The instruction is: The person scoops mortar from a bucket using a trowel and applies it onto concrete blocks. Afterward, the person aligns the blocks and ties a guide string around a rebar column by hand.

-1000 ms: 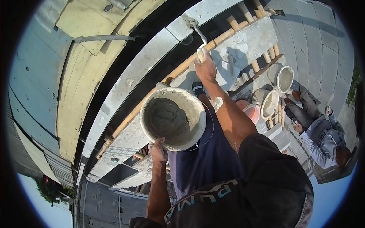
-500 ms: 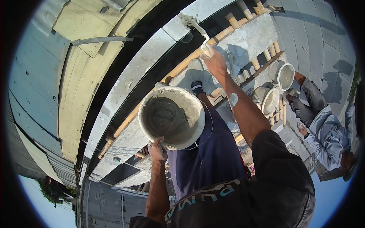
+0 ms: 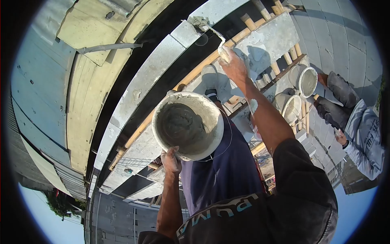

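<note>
Weathered blue sheets (image 3: 40, 93) and yellow sheets (image 3: 89, 77) at far left of the held bucket, a grey strip (image 3: 109, 48) lying across the yellow. Next, a curved row of pale blocks (image 3: 140, 79), dark gap either side. Bamboo pole (image 3: 196, 73) runs between block row and held bucket, the bucket hiding part of it. Left hand (image 3: 171, 160) clamped on the near rim of the held bucket (image 3: 211, 122); grey mortar (image 3: 178, 124) inside. Beyond the bucket, trowel (image 3: 222, 52) handle closed in right hand (image 3: 235, 65), far end at a mortar lump (image 3: 198, 22) on the blocks; blade hard to make out. Right of the bucket: mortar-stained board (image 3: 270, 38), right forearm crossing the platform view, two more buckets (image 3: 302, 79), seated co-worker (image 3: 357, 122), grey block wall (image 3: 333, 40).
</note>
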